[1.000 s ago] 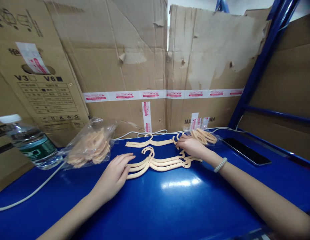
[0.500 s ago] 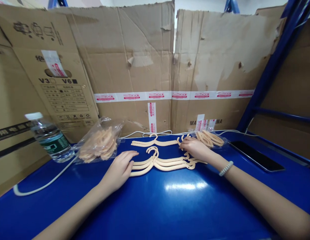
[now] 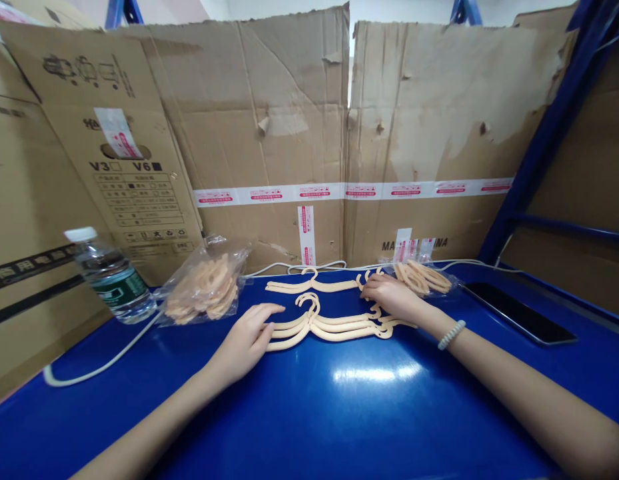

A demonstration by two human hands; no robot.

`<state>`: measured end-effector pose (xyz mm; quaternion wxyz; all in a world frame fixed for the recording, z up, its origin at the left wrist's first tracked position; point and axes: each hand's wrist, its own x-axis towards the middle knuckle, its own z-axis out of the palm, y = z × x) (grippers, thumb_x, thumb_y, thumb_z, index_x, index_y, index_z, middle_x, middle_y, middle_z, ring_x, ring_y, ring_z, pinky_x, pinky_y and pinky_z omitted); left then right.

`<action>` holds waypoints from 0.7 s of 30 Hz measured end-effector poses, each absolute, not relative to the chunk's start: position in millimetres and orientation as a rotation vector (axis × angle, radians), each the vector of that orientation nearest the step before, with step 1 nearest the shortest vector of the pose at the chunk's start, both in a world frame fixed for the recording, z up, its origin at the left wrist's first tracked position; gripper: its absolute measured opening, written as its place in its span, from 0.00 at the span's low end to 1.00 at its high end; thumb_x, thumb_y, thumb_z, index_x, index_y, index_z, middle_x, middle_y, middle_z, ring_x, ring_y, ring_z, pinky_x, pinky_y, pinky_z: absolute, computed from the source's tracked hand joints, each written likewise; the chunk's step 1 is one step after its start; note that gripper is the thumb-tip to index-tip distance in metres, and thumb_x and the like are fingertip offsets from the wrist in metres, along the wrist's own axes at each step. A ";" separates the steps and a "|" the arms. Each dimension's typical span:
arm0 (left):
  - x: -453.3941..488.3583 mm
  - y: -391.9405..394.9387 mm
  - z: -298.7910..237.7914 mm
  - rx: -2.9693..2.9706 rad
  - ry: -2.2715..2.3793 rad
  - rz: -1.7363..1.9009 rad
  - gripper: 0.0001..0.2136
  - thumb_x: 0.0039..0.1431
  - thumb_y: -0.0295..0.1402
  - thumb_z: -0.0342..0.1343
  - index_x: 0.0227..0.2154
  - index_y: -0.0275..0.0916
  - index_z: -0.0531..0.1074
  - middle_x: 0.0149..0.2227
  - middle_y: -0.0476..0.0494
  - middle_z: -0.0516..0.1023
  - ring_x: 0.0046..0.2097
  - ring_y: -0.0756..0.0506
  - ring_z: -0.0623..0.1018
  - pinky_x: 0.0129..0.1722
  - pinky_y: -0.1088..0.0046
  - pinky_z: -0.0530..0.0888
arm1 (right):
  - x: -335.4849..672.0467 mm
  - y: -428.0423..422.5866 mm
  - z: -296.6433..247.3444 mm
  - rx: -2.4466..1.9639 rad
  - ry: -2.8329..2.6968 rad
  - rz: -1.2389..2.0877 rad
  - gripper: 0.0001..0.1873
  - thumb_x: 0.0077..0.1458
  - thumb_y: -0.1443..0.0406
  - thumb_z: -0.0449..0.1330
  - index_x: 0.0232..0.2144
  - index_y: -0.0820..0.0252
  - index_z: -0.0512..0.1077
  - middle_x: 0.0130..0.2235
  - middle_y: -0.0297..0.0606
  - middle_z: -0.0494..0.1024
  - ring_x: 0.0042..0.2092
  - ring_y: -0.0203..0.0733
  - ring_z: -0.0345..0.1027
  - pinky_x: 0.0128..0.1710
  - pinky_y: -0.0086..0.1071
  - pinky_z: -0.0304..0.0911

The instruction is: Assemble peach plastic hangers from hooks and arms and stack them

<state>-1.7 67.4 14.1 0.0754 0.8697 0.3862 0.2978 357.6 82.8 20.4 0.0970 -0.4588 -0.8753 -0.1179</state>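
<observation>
Several cream-coloured clothes hangers [image 3: 346, 329] lie overlapped on the blue table, their hooks pointing away from me. Another cream hanger [image 3: 334, 287] lies just behind them. My left hand [image 3: 245, 337] rests at the left ends of the front hangers, fingers stretched and thumb apart, covering those ends. Over on the right, my right hand [image 3: 392, 297] has its fingers bent down and together on more hangers, whose small hooks [image 3: 368, 275] show beyond the fingertips. What lies under that palm is hidden.
At the left stand a water bottle [image 3: 112, 283] and a clear bag of cream pieces [image 3: 204, 290]. A second bag [image 3: 424, 277] lies behind my right hand, with a black phone [image 3: 519, 313] to its right. White cable [image 3: 104, 367] crosses the table. Cardboard [image 3: 269, 147] walls the back.
The whole view has shifted slightly, so everything sits a little further right. Both hands keep nearly the same places at the hangers.
</observation>
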 end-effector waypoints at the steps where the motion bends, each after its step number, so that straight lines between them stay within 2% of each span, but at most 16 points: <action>1: -1.4 66.0 16.0 2.594 1.154 0.879 0.16 0.62 0.30 0.43 0.48 0.39 0.71 0.50 0.40 0.77 0.52 0.40 0.75 0.53 0.57 0.72 | 357.8 83.0 20.3 -1.357 -2.592 -0.344 0.13 0.58 0.75 0.55 0.39 0.62 0.78 0.40 0.47 0.79 0.46 0.49 0.67 0.47 0.40 0.61; 8: -0.9 81.4 39.1 2.555 1.118 0.718 0.15 0.62 0.32 0.45 0.48 0.40 0.71 0.50 0.42 0.78 0.52 0.42 0.77 0.51 0.63 0.75 | 357.1 86.2 17.1 -1.342 -2.581 -0.316 0.12 0.57 0.74 0.55 0.38 0.62 0.77 0.39 0.47 0.79 0.46 0.50 0.67 0.47 0.41 0.60; 13: 7.7 122.3 42.0 2.660 1.175 0.613 0.14 0.60 0.28 0.52 0.48 0.39 0.72 0.53 0.39 0.75 0.55 0.40 0.73 0.58 0.57 0.67 | 356.1 88.3 16.5 -1.335 -2.569 -0.297 0.12 0.56 0.75 0.54 0.36 0.63 0.77 0.39 0.46 0.78 0.45 0.50 0.67 0.46 0.40 0.60; 16: 15.5 145.2 32.9 2.704 1.223 0.539 0.12 0.64 0.32 0.56 0.49 0.36 0.71 0.52 0.38 0.74 0.53 0.39 0.74 0.54 0.52 0.70 | 355.8 88.5 17.1 -1.320 -2.559 -0.277 0.13 0.55 0.77 0.53 0.36 0.64 0.76 0.38 0.46 0.78 0.44 0.49 0.67 0.45 0.39 0.60; 21: 22.2 166.4 18.7 2.770 1.311 0.423 0.13 0.64 0.35 0.57 0.49 0.36 0.70 0.52 0.39 0.72 0.51 0.39 0.74 0.50 0.53 0.73 | 357.5 87.9 17.2 -1.267 -2.512 -0.245 0.15 0.55 0.78 0.52 0.34 0.63 0.76 0.36 0.45 0.78 0.41 0.47 0.68 0.43 0.38 0.62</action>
